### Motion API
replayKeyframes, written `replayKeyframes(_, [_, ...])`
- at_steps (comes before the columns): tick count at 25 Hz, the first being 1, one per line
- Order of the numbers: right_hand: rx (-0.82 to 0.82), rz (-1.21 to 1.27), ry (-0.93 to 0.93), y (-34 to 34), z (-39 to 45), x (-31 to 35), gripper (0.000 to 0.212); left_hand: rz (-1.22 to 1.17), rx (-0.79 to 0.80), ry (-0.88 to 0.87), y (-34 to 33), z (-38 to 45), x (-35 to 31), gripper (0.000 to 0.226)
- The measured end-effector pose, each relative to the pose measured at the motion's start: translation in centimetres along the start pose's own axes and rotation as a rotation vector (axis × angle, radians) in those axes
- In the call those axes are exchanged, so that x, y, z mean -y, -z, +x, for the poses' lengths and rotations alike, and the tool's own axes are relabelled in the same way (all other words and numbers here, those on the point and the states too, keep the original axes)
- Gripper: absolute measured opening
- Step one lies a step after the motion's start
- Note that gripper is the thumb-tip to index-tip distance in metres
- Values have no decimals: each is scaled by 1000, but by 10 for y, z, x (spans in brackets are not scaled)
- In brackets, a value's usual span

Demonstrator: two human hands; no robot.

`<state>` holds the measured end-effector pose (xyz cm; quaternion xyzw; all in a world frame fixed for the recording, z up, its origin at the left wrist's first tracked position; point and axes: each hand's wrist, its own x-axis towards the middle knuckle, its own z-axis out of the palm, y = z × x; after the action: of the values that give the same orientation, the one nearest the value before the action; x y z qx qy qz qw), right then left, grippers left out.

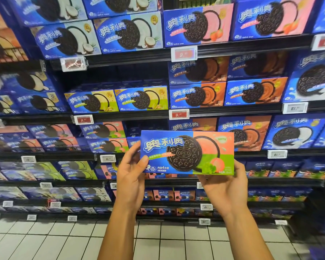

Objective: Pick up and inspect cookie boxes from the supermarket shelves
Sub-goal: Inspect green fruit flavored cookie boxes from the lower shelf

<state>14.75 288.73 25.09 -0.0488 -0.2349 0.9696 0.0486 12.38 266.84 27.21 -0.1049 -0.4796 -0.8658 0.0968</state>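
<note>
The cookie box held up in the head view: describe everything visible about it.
The cookie box is a flat rectangular carton, apparently glossy cardboard, blue on its left half, pink over green on its right. Its front shows a dark embossed sandwich cookie, white Chinese lettering and a peach with green leaves. It looks closed and undented, held level and facing the camera, in front of the shelves. The left hand grips its left edge; the right hand supports its lower right corner.

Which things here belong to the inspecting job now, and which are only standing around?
In the job:
- cookie box, front facing the camera
- left hand, gripping its left end
- right hand, holding its lower right corner

Standing around:
- shelved boxes
- price tags
- tiled floor
</note>
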Motion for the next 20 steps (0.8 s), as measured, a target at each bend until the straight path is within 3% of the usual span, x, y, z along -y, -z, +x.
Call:
replayKeyframes(11, [-29,-20,-43,5,8,14,36,373,-6,-105,13,-2,-3,60])
replayKeyframes(15, [-66,-36,-54,6,10,16,33,447,-8,-165,8,-2,-7,76])
replayKeyframes(20, [-84,-88,-28,9,9,16,31,393,33,-177,5,-3,-8,73])
